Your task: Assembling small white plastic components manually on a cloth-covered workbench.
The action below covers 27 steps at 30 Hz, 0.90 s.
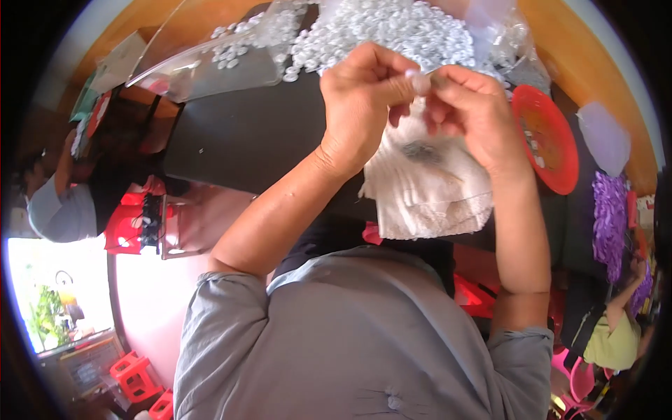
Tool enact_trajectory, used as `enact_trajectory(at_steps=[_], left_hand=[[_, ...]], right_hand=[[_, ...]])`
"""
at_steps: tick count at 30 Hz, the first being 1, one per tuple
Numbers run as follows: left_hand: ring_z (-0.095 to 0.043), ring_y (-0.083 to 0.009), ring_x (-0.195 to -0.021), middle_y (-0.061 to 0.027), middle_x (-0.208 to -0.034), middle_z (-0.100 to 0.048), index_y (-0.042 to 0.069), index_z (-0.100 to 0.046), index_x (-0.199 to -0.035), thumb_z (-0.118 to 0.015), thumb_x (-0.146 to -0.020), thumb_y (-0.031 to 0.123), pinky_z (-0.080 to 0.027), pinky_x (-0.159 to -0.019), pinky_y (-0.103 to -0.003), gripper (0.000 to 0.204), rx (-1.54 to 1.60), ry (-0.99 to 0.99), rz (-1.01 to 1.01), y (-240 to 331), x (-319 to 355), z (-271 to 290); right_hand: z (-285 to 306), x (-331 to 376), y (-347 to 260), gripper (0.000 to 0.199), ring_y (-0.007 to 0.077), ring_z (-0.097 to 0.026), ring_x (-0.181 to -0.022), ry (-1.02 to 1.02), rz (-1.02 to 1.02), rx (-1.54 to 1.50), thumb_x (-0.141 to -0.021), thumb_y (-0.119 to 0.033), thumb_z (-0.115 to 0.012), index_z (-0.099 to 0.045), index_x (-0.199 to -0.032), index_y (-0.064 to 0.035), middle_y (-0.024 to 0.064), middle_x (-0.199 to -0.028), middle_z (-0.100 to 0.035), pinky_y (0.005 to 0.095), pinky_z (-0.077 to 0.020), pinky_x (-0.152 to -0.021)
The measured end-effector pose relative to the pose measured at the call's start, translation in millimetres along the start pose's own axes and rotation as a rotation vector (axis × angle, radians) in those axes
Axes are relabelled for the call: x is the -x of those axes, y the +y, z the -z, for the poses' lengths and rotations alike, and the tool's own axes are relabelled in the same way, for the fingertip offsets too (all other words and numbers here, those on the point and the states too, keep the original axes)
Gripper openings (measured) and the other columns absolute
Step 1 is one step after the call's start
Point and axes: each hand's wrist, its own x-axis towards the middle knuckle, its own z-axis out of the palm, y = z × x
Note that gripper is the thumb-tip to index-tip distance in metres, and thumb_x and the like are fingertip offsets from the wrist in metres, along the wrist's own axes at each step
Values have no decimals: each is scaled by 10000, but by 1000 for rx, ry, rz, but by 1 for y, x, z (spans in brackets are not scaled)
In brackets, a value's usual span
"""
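1. Grey shirt [364, 329], before the tabletop's [245, 140] near edge.
2. Left hand [357, 105] and right hand [479, 115], fingers curled, both pinch a small whitish piece [421, 85] above the tabletop.
3. Pale cloth [427, 189] at the near edge.
4. White pieces [385, 31] heaped toward the far edge; red plate [565, 147] to their right.

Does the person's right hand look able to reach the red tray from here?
Probably yes: the red tray sits just right of the right hand, with nothing visibly between, though that hand is busy close against the left hand.
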Motion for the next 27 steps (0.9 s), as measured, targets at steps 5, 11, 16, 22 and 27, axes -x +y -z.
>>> enact_trajectory(at_steps=[5, 11, 16, 22, 27], left_hand=[[-504, -136, -460, -75, -673, -580, -23, -606, -821, -603, -836, 7, -388, -404, -238, 34, -210, 315, -393, 80, -35, 32], [-467, -92, -449, -9, -656, -568, 5, -661, -890, -682, -787, 48, -374, -405, -228, 114, -1145, 270, -490, 100, -71, 93], [-576, -134, -602, -81, -665, -608, 16, -668, -860, -742, -735, 86, -471, -581, -271, 161, -1012, -136, -245, 35, -20, 74], [-637, -267, -734, -129, -772, -658, 17, -661, -838, -730, -727, 160, -499, -705, -376, 193, -1319, -228, 7, -6, -17, 89], [-634, -262, -735, -111, -770, -660, 8, -650, -818, -741, -706, 139, -499, -699, -360, 194, -1189, -291, 151, -15, -14, 97]], right_hand=[[19, -2, 9, 204, 25, -470, -566, 152, 165, 455, -874, -258, -666, -661, -888, -54, -46, -640, -536, 186, -290, -496], [14, -3, 4, 159, 16, -456, -588, 120, 207, 443, -881, -202, -645, -652, -887, -43, -57, -646, -520, 185, -287, -507], [35, -10, 12, 108, 38, -451, -602, 151, 323, 666, -865, -127, -616, -625, -863, -19, -53, -646, -504, 208, -319, -532], [47, -9, 15, 73, 111, -498, -600, 84, 289, 1158, -770, -53, -597, -603, -825, -6, 34, -629, -527, 283, -395, -578], [37, -5, 13, 83, 192, -557, -616, -38, 241, 1175, -748, -58, -598, -601, -817, -13, 99, -652, -569, 326, -425, -613]])
